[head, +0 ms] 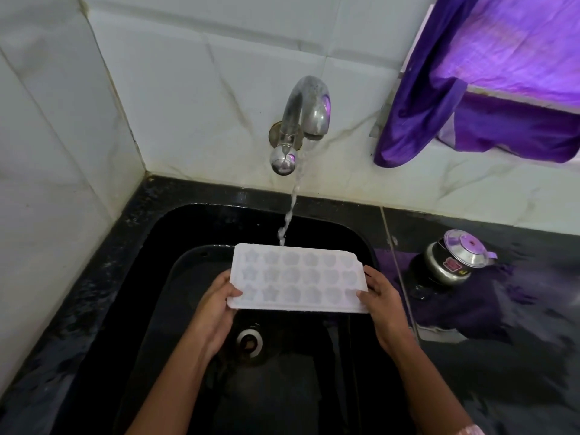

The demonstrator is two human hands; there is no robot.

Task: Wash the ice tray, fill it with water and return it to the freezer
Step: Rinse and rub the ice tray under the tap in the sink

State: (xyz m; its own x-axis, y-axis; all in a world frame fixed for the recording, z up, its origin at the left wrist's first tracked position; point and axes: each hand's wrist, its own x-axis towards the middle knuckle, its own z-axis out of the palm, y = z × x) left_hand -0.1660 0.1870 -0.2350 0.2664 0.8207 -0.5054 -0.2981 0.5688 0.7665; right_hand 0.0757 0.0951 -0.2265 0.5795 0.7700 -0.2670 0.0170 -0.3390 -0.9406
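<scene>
Ice tray (298,277), cavities up, held roughly level over the sink (194,224), left hand (216,309) and right hand (383,304) each gripping 1 short end, thumbs on top, so its far edge meets the stream (290,211) from the tap (306,111), probably for rinsing or filling.

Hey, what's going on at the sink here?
A person is holding a white ice tray over the black sink, the left hand gripping its left end and the right hand its right end. The tap is running, and the stream of water comes down at the tray's far edge. A lidded steel pot stands on the counter to the right.
</scene>
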